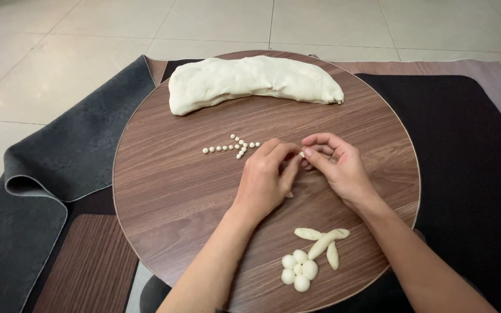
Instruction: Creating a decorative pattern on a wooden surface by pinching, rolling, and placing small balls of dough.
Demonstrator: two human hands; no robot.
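Item, centre of board: a tiny pellet of white dough [301,154], pinched between thumb and forefinger of the right hand [336,168], the other fingers of that hand curled loosely above it. The left hand [267,178] meets it from the other side, back of the hand upward, fingertips drawn together and touching the right hand's tips at the pellet; whether the left fingers also grip the dough cannot be told. Both hands hover just over a round wood-grain board [163,191]. Just left of the hands: a row of small dough beads [231,146] laid out as an arrow, its head pointing toward the hands, its nearest bead just beside the left knuckles. Far edge of the board: a long, curved loaf of raw dough [250,81], well apart from the hands. Near edge, between the forearms: a cluster of round dough balls [299,269], touching one another, with three elongated dough rolls [325,240] fanned above it. Beneath the board: a dark rug [65,156], its left side folded over, on a pale tiled floor [42,69].
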